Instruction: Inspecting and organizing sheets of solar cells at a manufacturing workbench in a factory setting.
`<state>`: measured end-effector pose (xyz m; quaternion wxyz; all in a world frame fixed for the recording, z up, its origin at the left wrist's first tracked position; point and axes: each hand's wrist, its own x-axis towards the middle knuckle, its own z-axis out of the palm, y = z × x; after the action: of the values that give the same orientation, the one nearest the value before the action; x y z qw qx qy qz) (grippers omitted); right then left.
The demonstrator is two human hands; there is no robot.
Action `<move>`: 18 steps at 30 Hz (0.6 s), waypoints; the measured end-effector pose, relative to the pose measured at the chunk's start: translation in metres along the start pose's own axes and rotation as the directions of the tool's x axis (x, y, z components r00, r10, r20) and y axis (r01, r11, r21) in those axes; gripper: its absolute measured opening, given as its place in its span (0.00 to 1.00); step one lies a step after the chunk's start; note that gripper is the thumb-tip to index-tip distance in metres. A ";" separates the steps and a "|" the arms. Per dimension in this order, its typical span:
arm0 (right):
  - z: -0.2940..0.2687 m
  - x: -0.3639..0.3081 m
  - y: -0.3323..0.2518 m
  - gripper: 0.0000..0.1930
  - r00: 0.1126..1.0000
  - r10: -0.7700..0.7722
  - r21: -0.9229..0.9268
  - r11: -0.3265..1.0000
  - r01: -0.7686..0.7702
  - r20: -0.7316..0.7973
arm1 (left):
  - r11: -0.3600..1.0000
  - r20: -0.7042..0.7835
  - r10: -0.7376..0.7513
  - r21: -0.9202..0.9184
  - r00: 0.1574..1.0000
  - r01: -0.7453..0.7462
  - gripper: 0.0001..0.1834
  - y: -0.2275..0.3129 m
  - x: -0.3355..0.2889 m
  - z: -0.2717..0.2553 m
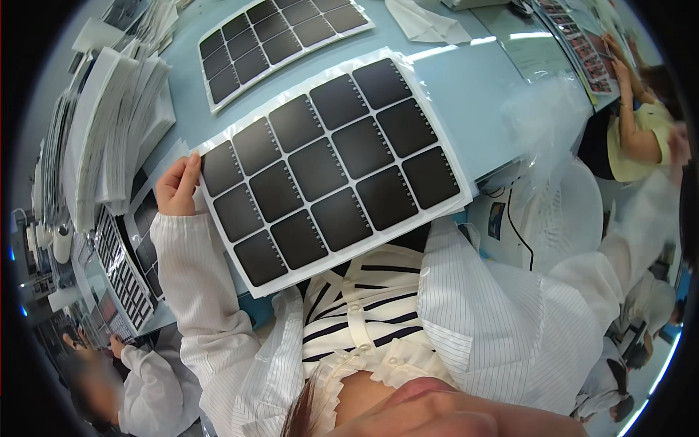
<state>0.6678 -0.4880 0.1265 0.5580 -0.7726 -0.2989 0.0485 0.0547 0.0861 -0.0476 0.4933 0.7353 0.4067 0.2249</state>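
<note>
While the right hand [678, 146] blurs far off, its grip unreadable to me, the left hand [177, 183] pinches the black-squared sheet [317, 169], long axis slanting rightward and away.

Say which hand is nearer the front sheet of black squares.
Left. The left hand holds the front sheet by its left edge; the right hand, blurred, is away to the right.

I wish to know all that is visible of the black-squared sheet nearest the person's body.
The sheet is white and rectangular, like glossy paper or film, with fifteen dark rounded squares in three rows of five; small pale marks line one side of each. Layered edges suggest several stacked. Looking flat, it slants up to the right in the picture, over the near edge of the blue table; the left hand grips its left edge.
</note>
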 end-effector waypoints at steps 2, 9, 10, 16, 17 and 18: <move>0.036 0.018 0.072 0.10 0.999 -0.020 -0.061 0.998 0.019 -0.025 | 1.000 -0.012 -0.010 -0.007 1.000 0.010 0.16 0.000 0.000 0.001; 0.268 -0.038 0.097 0.15 0.863 -0.506 -0.631 0.670 0.390 -0.003 | 0.998 -0.033 -0.058 0.008 0.998 0.059 0.20 0.006 -0.006 -0.002; 0.279 -0.045 0.085 0.15 0.863 -0.505 -0.631 0.669 0.393 0.002 | 0.998 -0.040 -0.062 0.004 0.997 0.062 0.21 0.009 -0.009 -0.001; 0.347 -0.086 0.033 0.27 0.747 -0.650 -0.862 0.294 0.413 0.136 | 0.997 0.081 0.055 0.047 0.995 -0.059 0.21 0.019 -0.043 -0.002; 0.363 -0.098 0.024 0.27 0.753 -0.626 -0.856 0.260 0.447 0.203 | 0.998 0.095 0.054 0.010 0.994 -0.055 0.19 0.025 -0.047 0.001; 0.378 -0.106 0.017 0.27 0.751 -0.603 -0.841 0.233 0.488 0.268 | 0.999 0.083 0.044 0.015 0.996 -0.045 0.19 0.027 -0.052 0.000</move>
<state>0.4338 -0.2307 -0.0572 0.0750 -0.7895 -0.4965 -0.3529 0.0355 0.0389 -0.0196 0.4984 0.7570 0.3712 0.2019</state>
